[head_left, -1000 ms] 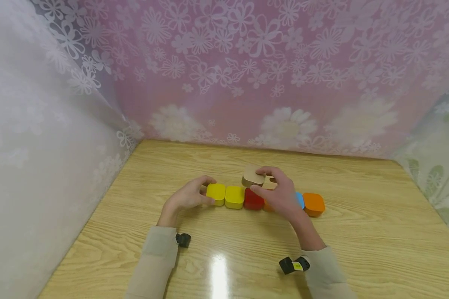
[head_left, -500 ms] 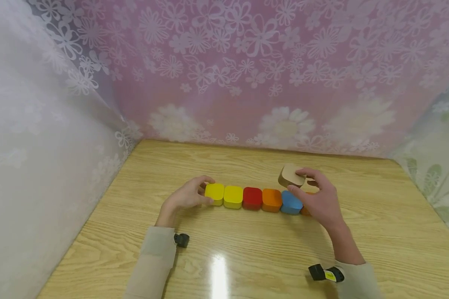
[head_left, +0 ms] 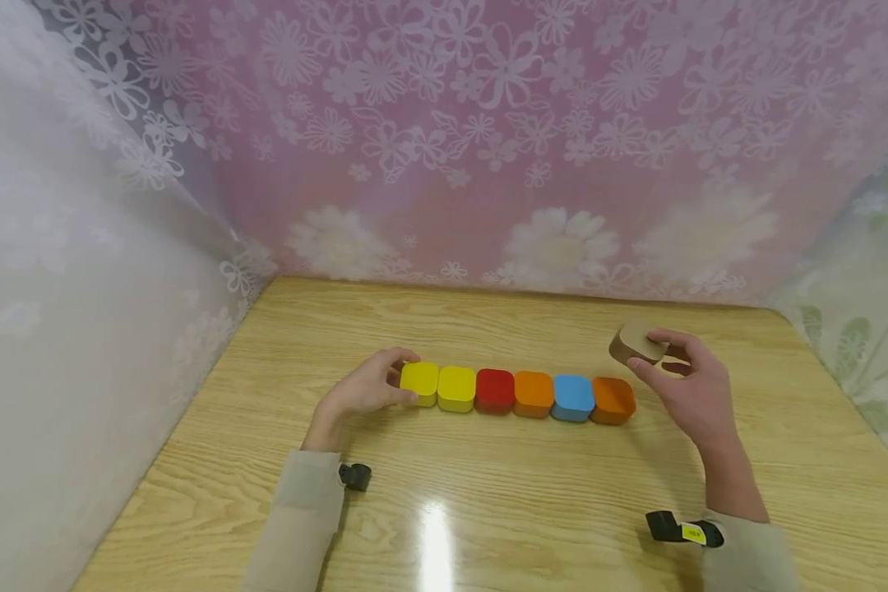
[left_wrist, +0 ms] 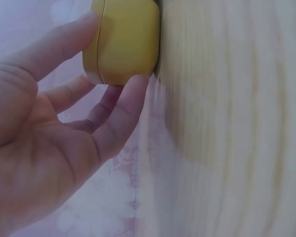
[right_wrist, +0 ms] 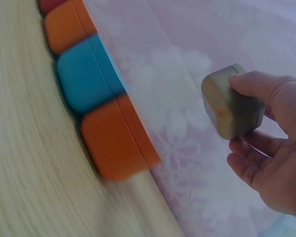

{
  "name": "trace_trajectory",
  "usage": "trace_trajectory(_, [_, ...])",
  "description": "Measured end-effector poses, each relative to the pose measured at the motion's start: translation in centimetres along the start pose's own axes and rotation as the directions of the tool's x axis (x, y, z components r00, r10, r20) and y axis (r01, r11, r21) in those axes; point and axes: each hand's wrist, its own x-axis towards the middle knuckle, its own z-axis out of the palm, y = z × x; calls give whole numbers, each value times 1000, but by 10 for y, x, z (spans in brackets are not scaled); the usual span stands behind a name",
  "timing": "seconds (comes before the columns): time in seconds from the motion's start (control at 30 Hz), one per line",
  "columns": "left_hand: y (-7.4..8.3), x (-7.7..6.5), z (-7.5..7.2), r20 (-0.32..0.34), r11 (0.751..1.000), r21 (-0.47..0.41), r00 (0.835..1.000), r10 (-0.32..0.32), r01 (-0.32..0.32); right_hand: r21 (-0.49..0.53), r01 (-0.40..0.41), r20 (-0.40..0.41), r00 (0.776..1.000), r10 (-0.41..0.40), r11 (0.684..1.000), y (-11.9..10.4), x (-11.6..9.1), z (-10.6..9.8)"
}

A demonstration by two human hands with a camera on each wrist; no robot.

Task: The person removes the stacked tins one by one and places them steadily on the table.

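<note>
My right hand pinches a light-brown rounded square box between thumb and fingers, raised above the table beyond the right end of a row. In the right wrist view a thin seam runs round this brown box. At the row's left end my left hand grips the first yellow box, its thumb on the near side and fingers at the far side. The row continues with a second yellow box, then a red box, an orange box, a blue box and another orange box.
The row stands on a wood-grain table. A pink flowered cloth hangs along the back edge, with a whitish cloth on the left side. Black wrist cameras sit at both cuffs, the right camera near the table surface.
My right hand has carried the brown box rightward, from behind the red box to past the last orange one, uncovering the row's right part. The left hand stays at the yellow box.
</note>
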Motion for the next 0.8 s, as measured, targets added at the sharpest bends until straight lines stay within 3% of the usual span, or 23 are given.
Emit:
trace_trajectory(0.3, [0,-2,-1,1,1000,22,1000,8,-8,26,-65,80,995,63,998,18,0,-26])
trace_trajectory(0.53, [1,0,0,1,1000,25,1000,5,-5,-3,-43,139,989,43,999,32,-2,-36])
trace_trajectory(0.8, [3,-1,1,3,1000,23,1000,-3,3,-126,-64,281,955,98,990,43,-2,-45])
